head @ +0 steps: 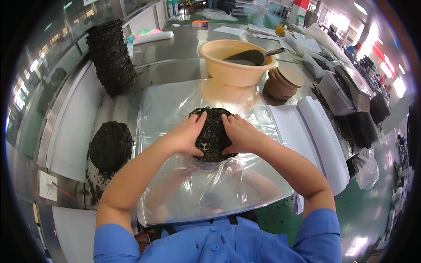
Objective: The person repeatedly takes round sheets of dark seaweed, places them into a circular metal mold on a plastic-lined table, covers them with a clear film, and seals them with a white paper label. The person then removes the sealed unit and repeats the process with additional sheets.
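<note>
A round, dark cake of what looks like dried seaweed lies flat before me, with greenish bits along its far edge. My left hand grips its left side, thumb and fingers spread over the rim and top. On the opposite side, my right hand holds it the same way. The cake's outer sides are partly hidden under both hands. Beneath it is a stack of clear plastic film sheets, shiny and wrinkled. To the left stand a lower pile of dark round cakes and a tall, leaning stack of them.
Beyond the film is a yellow basin with a dark scoop inside. Round brown discs are stacked beside it. White paper sheets and plastic bins line the right. A wall socket is at left.
</note>
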A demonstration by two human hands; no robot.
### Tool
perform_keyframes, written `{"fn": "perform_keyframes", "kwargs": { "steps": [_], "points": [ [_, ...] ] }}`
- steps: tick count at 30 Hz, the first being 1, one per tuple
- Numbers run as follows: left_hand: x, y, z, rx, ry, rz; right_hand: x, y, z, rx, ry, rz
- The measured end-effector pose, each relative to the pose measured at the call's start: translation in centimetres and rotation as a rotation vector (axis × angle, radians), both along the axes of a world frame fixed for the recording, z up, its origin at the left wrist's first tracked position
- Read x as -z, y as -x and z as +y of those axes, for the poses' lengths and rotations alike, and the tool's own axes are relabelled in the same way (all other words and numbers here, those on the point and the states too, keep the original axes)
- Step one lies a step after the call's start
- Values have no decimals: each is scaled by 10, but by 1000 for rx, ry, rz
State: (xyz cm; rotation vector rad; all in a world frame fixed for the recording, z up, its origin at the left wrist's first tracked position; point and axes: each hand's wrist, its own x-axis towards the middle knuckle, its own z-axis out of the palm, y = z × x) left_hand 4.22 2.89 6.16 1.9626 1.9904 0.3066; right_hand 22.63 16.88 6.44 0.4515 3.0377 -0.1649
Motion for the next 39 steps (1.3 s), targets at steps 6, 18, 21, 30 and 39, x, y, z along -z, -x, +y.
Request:
{"fn": "perform_keyframes", "kwargs": {
  "steps": [6, 18, 21, 30, 39],
  "points": [
    [0, -25, 65, -5, 549, 441, 34, 46, 10, -3, -65, -297],
    [18, 38, -137, -587, -601, -100, 9, -15, -9, -81, 40, 15],
    [28, 110, -222, -805, -306, 271, 10, -2, -3, -111, 102, 421],
    [59, 167, -282, -863, -209, 16, 56, -4, 21, 186, 345, 549],
    [47, 178, -281, -785, -168, -216, 40, -36, -30, -700, 143, 334]
  ]
}}
